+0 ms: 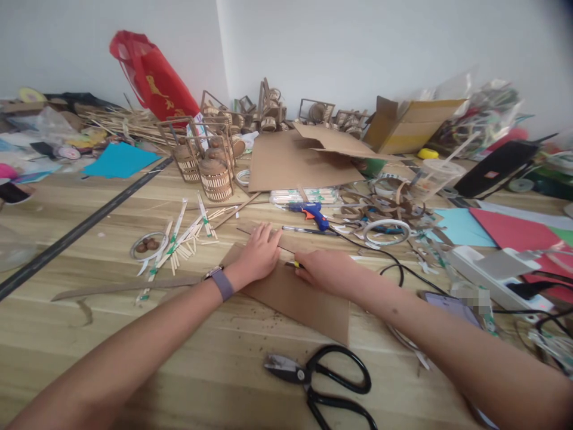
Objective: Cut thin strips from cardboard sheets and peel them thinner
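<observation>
My left hand (260,252) lies with its fingers stretched out on a brown cardboard strip (293,243), pressing it down over a larger piece of cardboard (308,298). Just to the right, my right hand (320,272) is closed around a small utility knife (293,264), of which a yellow and black part shows. The knife rests by the strip's near edge; its blade tip is too small to make out. Black-handled scissors (301,375) lie partly spread near the front of the table. A blue glue gun (316,216) and a pen (304,230) lie beyond my hands.
Small wooden basket models (216,176) stand at the back left. Bamboo sticks (192,236) and a tape ring holding brown balls (149,245) are to the left. Behind lies a large cardboard sheet (286,161). A power strip (496,280), phone (452,307) and cable occupy the right.
</observation>
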`<state>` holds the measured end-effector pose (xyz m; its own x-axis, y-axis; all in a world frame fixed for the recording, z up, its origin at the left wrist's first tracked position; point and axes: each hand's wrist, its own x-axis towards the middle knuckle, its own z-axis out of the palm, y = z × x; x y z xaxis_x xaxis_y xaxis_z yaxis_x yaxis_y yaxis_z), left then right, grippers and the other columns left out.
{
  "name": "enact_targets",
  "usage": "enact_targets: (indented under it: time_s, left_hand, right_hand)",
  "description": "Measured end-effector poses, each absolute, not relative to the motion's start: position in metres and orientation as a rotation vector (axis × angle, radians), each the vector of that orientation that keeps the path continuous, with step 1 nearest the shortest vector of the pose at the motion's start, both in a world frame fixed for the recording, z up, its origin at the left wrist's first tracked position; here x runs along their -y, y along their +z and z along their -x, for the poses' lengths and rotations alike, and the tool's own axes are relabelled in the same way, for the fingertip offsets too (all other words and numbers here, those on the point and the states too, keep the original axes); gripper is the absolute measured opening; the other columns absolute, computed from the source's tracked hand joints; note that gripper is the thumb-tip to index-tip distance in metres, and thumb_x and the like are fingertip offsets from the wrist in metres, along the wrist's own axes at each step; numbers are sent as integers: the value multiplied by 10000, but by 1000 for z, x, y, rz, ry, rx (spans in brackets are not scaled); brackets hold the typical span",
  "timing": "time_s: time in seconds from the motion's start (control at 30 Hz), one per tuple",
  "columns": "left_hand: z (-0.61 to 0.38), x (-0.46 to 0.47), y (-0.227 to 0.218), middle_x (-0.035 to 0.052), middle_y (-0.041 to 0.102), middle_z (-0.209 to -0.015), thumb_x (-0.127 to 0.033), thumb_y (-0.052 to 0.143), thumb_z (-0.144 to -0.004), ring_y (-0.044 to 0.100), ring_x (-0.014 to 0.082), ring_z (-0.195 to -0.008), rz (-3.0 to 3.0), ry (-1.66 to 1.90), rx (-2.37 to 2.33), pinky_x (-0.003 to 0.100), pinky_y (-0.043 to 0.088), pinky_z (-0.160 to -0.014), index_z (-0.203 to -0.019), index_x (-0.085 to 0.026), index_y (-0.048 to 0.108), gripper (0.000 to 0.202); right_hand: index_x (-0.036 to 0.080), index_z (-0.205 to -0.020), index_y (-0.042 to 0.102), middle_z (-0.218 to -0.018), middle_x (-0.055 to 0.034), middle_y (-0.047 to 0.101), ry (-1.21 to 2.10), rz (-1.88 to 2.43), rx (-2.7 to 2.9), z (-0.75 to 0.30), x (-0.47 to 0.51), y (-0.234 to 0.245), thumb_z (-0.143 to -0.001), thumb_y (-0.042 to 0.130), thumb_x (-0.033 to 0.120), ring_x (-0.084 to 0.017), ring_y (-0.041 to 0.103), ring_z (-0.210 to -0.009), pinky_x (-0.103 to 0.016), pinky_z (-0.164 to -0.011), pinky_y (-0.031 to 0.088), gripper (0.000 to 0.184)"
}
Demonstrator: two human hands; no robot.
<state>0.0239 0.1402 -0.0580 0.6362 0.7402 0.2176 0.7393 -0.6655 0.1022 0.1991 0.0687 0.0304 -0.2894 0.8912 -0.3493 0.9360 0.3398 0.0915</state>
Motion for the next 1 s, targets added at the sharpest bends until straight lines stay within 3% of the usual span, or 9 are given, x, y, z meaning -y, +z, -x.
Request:
enact_targets:
  time_s: [0.47,0.63,0.83,1.0]
  left_hand:
    - [-25,-142,-59,273,452,-1523,-253,404,-1000,370,366,-1471,-2849,388,-1288,541,328,-1192,-1463,-44,448,510]
    - [-27,-142,-59,292,428,-1533,-244,426,-987,372,387,-1462,-2835,391,-1300,582,328,-1174,-1482,-29,413,539]
    - [-29,-139,-56,294,424,-1535,-256,442,-994,398,373,-1452,-2844,332,-1342,536,342,-1176,-1482,-35,420,536]
    - [-29,-137,-55,300,403,-1548,-259,415,-1007,387,392,-1453,-2834,308,-1369,570,334,-1165,-1499,-38,402,540]
  right_hand:
    - [166,-1182,662,-1098,-62,723,-169,-1596,-2264,-193,-68,35,-1011,599,368,-194,716,-910,-403,-803,609,272]
    - [169,-1204,653,-1132,-67,714,-138,-1579,-2271,-190,-66,34,-1005,609,361,-209,709,-962,-427,-842,599,280]
    - [165,-1174,663,-1092,-59,721,-142,-1617,-2228,-188,-67,33,-1005,610,363,-194,714,-908,-401,-799,609,266]
    - [166,-1205,651,-1128,-68,714,-150,-1612,-2221,-188,-66,33,-1006,606,373,-206,711,-942,-421,-825,604,291]
